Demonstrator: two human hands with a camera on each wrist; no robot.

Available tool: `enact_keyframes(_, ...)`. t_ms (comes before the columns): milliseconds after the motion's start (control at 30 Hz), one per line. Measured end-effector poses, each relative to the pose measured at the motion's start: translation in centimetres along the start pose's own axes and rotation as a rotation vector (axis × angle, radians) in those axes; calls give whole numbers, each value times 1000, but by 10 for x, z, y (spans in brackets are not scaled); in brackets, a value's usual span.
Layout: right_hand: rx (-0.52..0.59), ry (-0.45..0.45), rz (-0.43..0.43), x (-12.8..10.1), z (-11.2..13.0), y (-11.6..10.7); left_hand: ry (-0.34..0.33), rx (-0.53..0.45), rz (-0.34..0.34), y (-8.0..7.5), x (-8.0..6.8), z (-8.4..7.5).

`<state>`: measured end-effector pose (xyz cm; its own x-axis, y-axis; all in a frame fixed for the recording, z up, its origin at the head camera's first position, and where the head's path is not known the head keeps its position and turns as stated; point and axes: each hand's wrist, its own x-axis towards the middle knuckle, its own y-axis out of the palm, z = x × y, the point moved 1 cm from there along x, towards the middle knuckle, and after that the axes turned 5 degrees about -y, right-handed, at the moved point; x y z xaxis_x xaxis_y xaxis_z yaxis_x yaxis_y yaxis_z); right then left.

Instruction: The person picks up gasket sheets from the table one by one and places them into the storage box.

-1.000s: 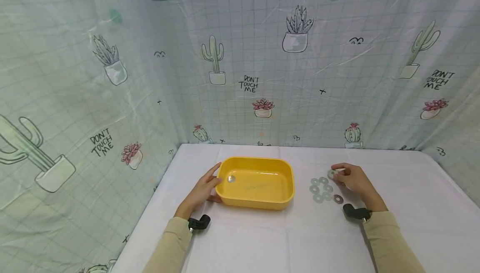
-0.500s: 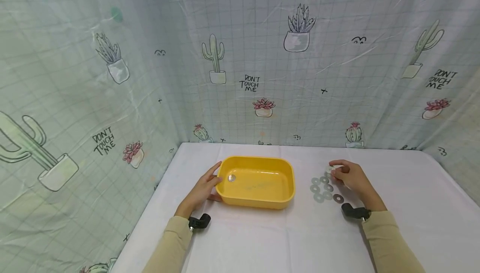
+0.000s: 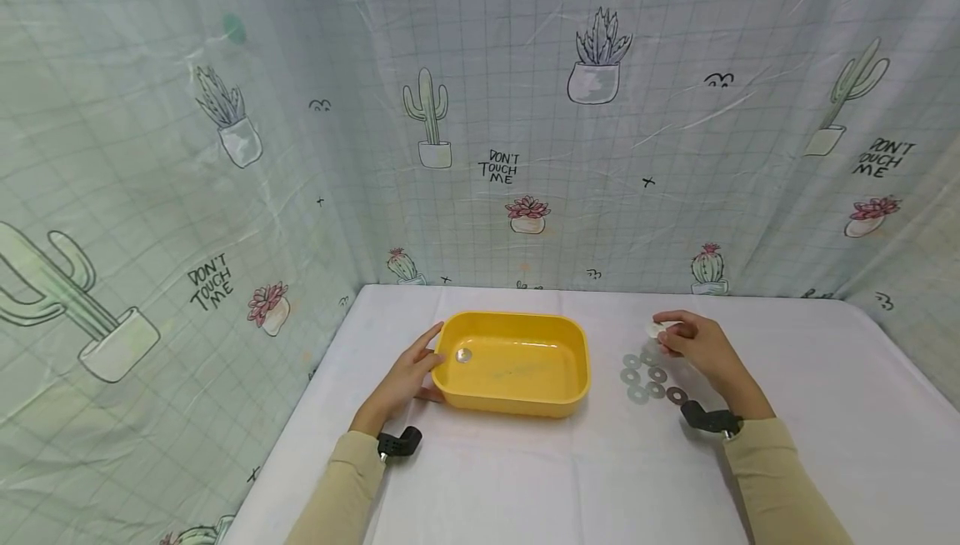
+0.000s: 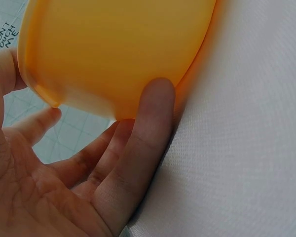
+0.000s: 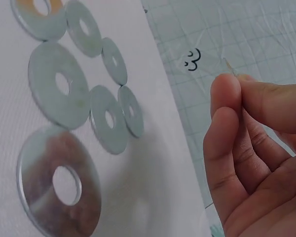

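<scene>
Currently a flat round metal washer is pinched between thumb and fingertips of the right hand, lifted just above the white cloth-covered table, up and to the right of the loose cluster of grey metal washers. The shallow yellow rectangular plastic tray is steadied by the left hand, whose fingers are laid straight against its left end wall. One small washer is already seen lying in the tray near its left end.

The step in hand is judged to be a carry toward the tray. It is done well if the pinch is kept firm on the thin edge, the washer is brought low over the rim before release, and the tray is held still.

Only the edge of the pinched washer is shown by the right wrist view, while the cluster is rendered large, sizes plainly differing. The thumb pressed under the tray's wall is revealed by the left wrist view alone; the tray's interior is given only by the head view.
</scene>
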<state>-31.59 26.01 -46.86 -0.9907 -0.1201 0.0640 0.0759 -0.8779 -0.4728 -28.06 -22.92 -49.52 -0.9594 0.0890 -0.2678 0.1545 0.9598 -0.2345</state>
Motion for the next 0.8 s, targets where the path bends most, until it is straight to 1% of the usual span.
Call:
enact_keyframes(233, 40, -30, 11, -2, 12, 2, -2, -3, -3, 1, -1, 1)
enact_keyframes(467, 71, -78, 29, -4, 22, 9, 1, -2, -5, 2, -2, 1)
enact_keyframes(667, 15, -47, 19, -3, 30, 18, 8, -2, -2, 2, -4, 1)
enact_keyframes(800, 10, -35, -3, -3, 39, 24, 12, -1, -4, 3, -4, 1)
